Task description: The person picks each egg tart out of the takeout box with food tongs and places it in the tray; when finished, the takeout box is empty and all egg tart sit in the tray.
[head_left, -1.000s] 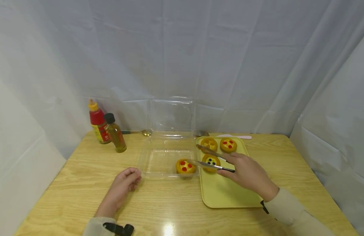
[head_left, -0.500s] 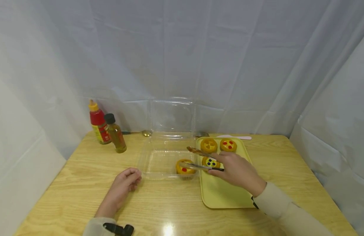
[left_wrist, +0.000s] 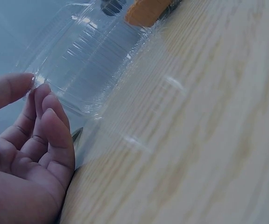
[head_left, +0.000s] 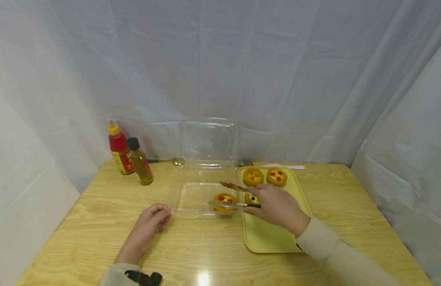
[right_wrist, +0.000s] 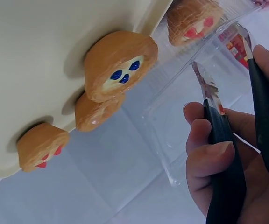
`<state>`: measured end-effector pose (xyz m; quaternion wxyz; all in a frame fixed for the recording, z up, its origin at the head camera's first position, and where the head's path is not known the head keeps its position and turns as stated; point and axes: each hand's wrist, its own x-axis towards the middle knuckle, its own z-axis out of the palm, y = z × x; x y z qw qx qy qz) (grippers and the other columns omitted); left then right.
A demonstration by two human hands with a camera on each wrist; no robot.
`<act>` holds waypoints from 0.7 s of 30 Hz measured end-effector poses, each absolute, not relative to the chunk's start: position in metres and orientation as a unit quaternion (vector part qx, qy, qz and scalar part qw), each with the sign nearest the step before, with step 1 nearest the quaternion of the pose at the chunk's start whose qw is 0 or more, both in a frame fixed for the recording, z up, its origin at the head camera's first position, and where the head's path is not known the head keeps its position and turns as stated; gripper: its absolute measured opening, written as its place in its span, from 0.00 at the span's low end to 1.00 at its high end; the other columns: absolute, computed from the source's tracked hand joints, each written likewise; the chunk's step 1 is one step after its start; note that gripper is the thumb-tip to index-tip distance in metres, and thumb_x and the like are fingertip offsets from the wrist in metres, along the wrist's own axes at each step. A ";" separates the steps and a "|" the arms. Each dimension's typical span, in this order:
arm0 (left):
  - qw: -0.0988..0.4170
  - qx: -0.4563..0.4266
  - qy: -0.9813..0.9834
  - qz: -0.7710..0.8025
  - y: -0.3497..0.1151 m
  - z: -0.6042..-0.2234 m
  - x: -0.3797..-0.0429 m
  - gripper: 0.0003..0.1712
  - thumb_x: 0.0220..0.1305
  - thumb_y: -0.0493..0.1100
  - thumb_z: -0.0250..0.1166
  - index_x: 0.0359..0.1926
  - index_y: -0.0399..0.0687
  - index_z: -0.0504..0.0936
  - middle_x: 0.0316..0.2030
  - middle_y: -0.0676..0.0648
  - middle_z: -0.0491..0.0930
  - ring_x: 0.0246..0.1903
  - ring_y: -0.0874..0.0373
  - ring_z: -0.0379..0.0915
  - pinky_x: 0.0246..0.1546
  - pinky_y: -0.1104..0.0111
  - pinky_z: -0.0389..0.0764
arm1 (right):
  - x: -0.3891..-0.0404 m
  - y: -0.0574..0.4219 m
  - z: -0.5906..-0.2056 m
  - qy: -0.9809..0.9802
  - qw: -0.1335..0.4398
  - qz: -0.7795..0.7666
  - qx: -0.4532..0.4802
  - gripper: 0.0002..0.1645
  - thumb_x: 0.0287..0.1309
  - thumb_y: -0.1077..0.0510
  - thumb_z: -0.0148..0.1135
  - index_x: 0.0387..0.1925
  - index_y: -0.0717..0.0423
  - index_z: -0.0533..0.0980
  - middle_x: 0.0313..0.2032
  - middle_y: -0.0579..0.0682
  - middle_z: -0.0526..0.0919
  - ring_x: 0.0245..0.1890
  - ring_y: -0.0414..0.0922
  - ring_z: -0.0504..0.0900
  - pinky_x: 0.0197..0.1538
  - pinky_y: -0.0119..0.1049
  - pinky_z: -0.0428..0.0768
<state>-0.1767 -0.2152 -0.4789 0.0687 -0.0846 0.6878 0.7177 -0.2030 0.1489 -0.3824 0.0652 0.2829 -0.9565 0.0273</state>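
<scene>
My left hand [head_left: 146, 226] pinches the near left corner of a clear plastic clamshell container [head_left: 195, 198], whose lid stands raised at the back. Inside its near right corner sits an egg tart with red pieces [head_left: 227, 196]. My right hand [head_left: 277, 204] holds tongs [right_wrist: 225, 154] by their dark handles, fingers curled round them. The tongs' tips are spread apart over the container with nothing between them, one arm passing across the tart in the head view. A tart with blue pieces [right_wrist: 118, 60] lies on the yellow tray [head_left: 274, 238], partly hidden by my right hand.
At the tray's back lie a plain-topped tart [head_left: 253, 176] and another red-topped tart [head_left: 276, 176]. A red sauce bottle [head_left: 119, 155] and a black-capped bottle [head_left: 143, 169] stand back left. Along the back edge are a spoon [head_left: 177, 161] and a pink-handled utensil [head_left: 295, 167].
My right hand has moved left with the tongs, from over the tray's tarts to over the container. The left hand has stayed at the container's corner.
</scene>
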 end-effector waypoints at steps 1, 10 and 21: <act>0.067 -0.084 0.687 0.718 -0.215 -0.479 -0.177 0.10 0.71 0.44 0.61 0.42 0.40 0.77 0.36 0.47 0.77 0.37 0.56 0.72 0.35 0.67 0.76 | -0.203 0.147 -0.382 -0.956 0.065 0.024 0.284 0.37 0.55 0.31 0.65 0.58 0.51 0.79 0.49 0.51 0.83 0.38 0.45 0.83 0.34 0.39 0.81; 0.070 -0.082 0.686 0.720 -0.216 -0.482 -0.177 0.11 0.71 0.44 0.60 0.43 0.39 0.77 0.36 0.48 0.77 0.37 0.56 0.72 0.36 0.67 0.76 | -0.208 0.139 -0.389 -0.959 0.042 0.005 0.280 0.39 0.55 0.30 0.65 0.56 0.53 0.79 0.45 0.49 0.83 0.33 0.42 0.80 0.30 0.35 0.78; 0.067 -0.081 0.686 0.720 -0.215 -0.479 -0.175 0.11 0.71 0.44 0.61 0.42 0.39 0.76 0.36 0.48 0.77 0.37 0.56 0.73 0.36 0.67 0.76 | -0.213 0.125 -0.392 -0.963 0.017 0.007 0.270 0.37 0.55 0.29 0.64 0.55 0.51 0.80 0.38 0.45 0.82 0.25 0.38 0.75 0.24 0.32 0.73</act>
